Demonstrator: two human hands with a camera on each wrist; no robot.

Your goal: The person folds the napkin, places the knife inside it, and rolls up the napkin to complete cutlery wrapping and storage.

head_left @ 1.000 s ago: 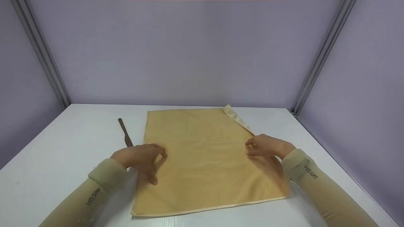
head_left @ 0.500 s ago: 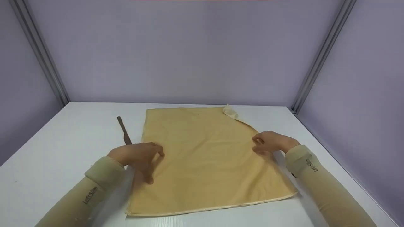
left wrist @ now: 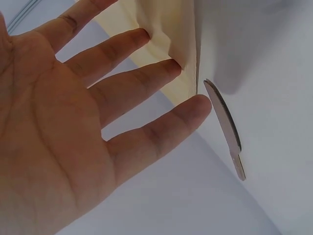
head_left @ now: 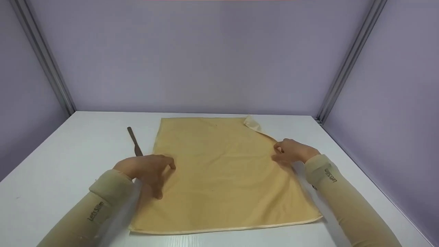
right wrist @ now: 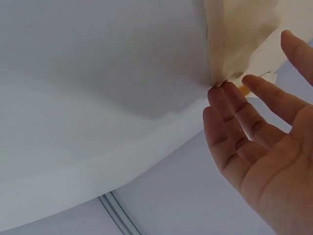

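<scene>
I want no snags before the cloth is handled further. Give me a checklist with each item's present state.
1. Yellow cloth lies spread on the white table: ok.
2. Far right corner flat: not ok, it is folded over.
3. Left hand on the cloth's left edge, fingers straight: ok.
4. Right hand at the right edge, fingertips touching: ok.
5. Knife off the cloth: ok, it lies beside the left edge.
6. Firm hold on either edge: cannot tell.

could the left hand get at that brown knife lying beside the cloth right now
Probably yes. The left hand rests with straight fingers on the cloth at its left edge, and the knife lies on the bare table just beyond it. Nothing stands between them, and the hand holds nothing.
</scene>
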